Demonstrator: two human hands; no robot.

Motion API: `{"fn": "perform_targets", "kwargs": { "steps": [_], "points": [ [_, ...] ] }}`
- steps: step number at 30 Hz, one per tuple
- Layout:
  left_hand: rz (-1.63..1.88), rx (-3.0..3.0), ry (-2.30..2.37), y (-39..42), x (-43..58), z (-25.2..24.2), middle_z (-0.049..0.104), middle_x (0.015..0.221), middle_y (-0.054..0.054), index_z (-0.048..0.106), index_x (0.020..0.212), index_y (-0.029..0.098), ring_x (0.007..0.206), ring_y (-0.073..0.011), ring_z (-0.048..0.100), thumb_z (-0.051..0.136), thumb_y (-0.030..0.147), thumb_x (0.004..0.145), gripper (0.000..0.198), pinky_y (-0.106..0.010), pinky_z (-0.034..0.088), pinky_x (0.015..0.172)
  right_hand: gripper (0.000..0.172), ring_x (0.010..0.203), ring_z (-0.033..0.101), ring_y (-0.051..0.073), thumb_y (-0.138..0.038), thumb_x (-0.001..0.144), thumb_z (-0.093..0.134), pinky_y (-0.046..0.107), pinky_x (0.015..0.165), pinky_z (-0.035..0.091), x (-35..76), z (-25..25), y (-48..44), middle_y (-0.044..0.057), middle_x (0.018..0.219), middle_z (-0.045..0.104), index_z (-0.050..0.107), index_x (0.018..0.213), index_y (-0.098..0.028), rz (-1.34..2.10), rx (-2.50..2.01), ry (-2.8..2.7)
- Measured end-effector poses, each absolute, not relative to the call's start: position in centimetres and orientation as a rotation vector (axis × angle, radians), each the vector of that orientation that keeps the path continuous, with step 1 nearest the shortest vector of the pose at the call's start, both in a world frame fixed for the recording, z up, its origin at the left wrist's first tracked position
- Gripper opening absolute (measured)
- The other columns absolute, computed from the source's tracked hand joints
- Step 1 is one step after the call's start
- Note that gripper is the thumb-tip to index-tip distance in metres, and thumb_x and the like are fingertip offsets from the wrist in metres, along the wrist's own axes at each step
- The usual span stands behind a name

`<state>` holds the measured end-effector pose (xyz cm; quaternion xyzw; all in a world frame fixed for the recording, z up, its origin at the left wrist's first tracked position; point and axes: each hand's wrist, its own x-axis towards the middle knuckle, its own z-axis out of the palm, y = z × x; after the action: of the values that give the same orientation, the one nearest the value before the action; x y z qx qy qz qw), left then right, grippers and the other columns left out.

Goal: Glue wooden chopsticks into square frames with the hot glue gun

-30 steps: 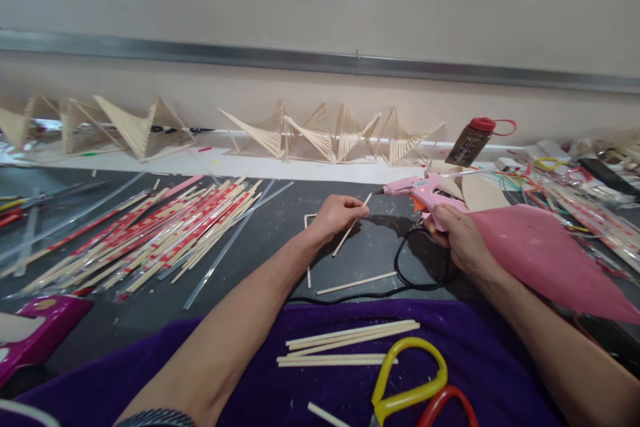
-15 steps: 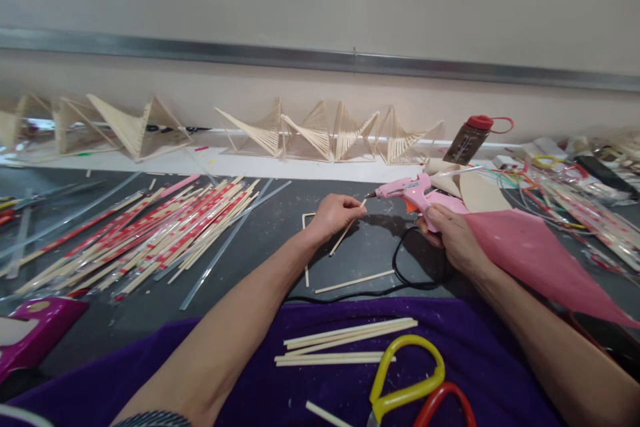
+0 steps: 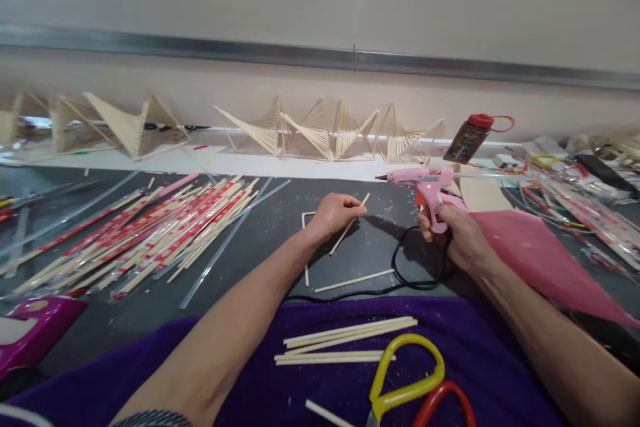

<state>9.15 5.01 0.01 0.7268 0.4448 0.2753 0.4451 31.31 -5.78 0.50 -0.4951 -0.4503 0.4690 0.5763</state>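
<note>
My left hand [image 3: 339, 215] pinches a thin wooden stick [image 3: 343, 237], tilted above the dark tabletop. In my right hand [image 3: 457, 230] is a pink hot glue gun [image 3: 425, 180], its dark nozzle pointing left and apart from the stick's upper end. A clear glue stick [image 3: 493, 175] juts from the gun's back. Below my left wrist lies a partial stick frame [image 3: 307, 274], partly hidden by the hand. Another loose stick [image 3: 354, 280] rests on the table near the gun's black cable [image 3: 400, 264].
Several cut sticks [image 3: 345, 337] and yellow-and-red-handled scissors [image 3: 407, 380] lie on purple cloth [image 3: 240, 374]. Packaged sticks [image 3: 165, 234] spread at left. Twisted stick models [image 3: 305, 130] stand along the wall. A brown bottle [image 3: 469, 140] and pink sheet [image 3: 540, 254] are at right.
My right hand has drawn the glue gun to the right, so its nozzle has moved away from the stick's end. My left hand holds the stick in about the same place.
</note>
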Motion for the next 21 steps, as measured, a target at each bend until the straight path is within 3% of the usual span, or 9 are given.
{"fn": "perform_targets", "kwargs": {
  "steps": [5,11,16,21],
  "points": [
    [0.695,1.807,1.104,5.1,9.1,0.1,0.053,0.051,0.002,0.072,0.076,0.014,0.047,-0.0077,0.039,0.061,0.039,0.065,0.029,-0.021,0.029,0.049,0.022,0.050,0.051,0.012,-0.040,0.081,0.046,0.024,0.041,0.033,31.4,1.2,-6.2,0.002,0.070,0.057,0.054,0.082,-0.019,1.128,-1.149,-1.110],
    [0.708,1.778,1.100,5.2,9.1,0.4,0.058,0.056,0.000,0.071,0.078,0.014,0.046,-0.0069,0.038,0.061,0.038,0.065,0.029,-0.021,0.029,0.047,0.023,0.052,0.050,0.014,-0.039,0.080,0.046,0.027,0.046,0.040,31.1,2.2,-6.5,0.003,0.069,0.056,0.054,0.089,-0.020,1.167,-1.128,-1.111],
    [0.732,1.739,1.031,5.0,9.1,0.4,0.060,0.059,0.000,0.069,0.079,0.014,0.043,-0.0059,0.038,0.060,0.041,0.067,0.031,-0.020,0.028,0.045,0.021,0.050,0.049,0.013,-0.035,0.072,0.054,0.027,0.044,0.038,31.3,2.4,-6.6,0.002,0.071,0.055,0.053,0.086,-0.020,1.183,-1.093,-1.106],
    [0.719,1.796,1.005,4.7,9.3,0.7,0.061,0.058,-0.001,0.070,0.078,0.014,0.046,-0.0068,0.040,0.061,0.040,0.068,0.030,-0.021,0.030,0.049,0.015,0.039,0.042,0.009,-0.031,0.074,0.058,0.023,0.038,0.031,31.2,1.8,-6.4,-0.005,0.056,0.048,0.048,0.077,-0.021,1.111,-1.154,-1.115]
  ]
}}
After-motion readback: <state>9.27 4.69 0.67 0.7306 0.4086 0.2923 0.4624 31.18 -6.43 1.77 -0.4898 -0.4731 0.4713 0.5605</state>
